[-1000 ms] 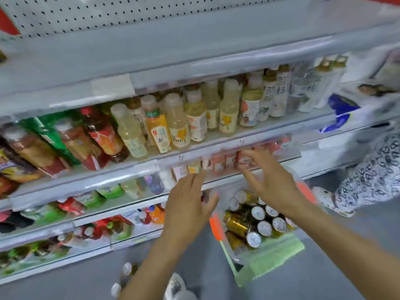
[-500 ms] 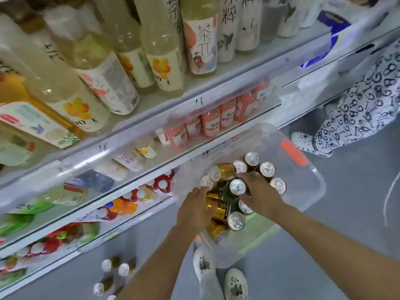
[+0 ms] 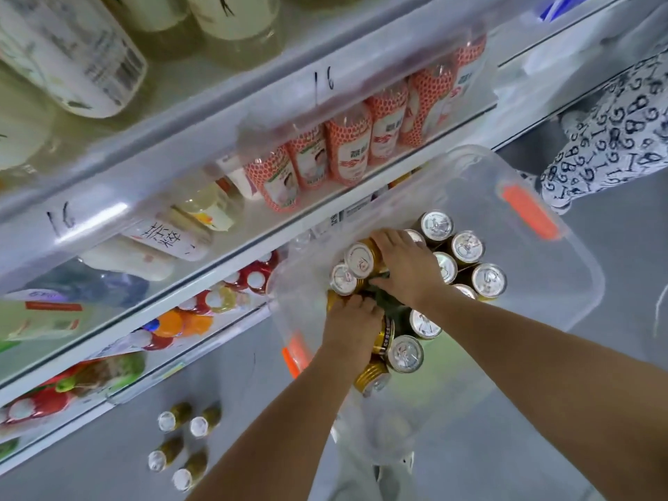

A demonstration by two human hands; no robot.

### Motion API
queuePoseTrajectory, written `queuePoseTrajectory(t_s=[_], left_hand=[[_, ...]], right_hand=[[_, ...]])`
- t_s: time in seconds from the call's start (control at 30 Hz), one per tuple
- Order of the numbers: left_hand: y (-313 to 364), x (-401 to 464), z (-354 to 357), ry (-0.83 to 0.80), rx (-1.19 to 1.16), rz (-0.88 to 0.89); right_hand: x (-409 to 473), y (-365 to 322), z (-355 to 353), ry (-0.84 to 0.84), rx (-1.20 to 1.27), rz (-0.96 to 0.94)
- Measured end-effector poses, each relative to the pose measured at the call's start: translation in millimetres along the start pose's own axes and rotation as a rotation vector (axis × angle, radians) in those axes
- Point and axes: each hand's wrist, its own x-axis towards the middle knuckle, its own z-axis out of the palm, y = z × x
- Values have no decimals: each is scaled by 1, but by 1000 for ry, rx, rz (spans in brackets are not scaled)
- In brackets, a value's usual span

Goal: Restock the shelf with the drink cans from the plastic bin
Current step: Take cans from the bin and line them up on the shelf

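So you're standing over the shelf (image 3: 224, 247), a big white metal unit with clear plastic lips along each tier, and it's already packed with bottles: pale tea ones up top, the red honeycomb-patterned bottles (image 3: 347, 153) sitting on the tier just above the bin. I'm not seeing any gold cans on the tiers in view yet, so my guess is you're early in the job with most of it still ahead. The plastic bin (image 3: 564, 283) is sitting on the floor right up against the bottom of the shelf, see-through and soft-cornered with orange latches on two sides, and it's still holding a good bunch of drink cans (image 3: 466, 247), smooth gold cylinders with shiny silver pull-tab tops, mostly standing, a few lying over on their sides. Four small bottles (image 3: 180, 446) are standing on the grey floor to the left, well apart from the bin. Your right hand (image 3: 405, 269) is reaching down among the cans, fingers curling over the one lying near the top of the pile, though I can't tell if the grip is actually clamped on yet. Your left hand (image 3: 352, 329) is curling down onto a can at the near edge, and its fingertips are hidden, so same deal there.
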Motion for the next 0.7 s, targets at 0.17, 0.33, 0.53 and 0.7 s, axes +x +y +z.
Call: queuePoseTrajectory(t_s=[0.17,0.33,0.53,0.7], left_hand=[[1,11,4,-54,202,127],[-2,-7,-6,15,125,73],[2,-67,-48,74,-538,-207],[10,-142,-102,234,-1099,-422]], right_hand=[[-1,7,-2,98,-83,-94],[-20,9,-27,189,92,-91],[-60,-2,-90,134,620,119],[-97,-24,-151,113,1138,295]])
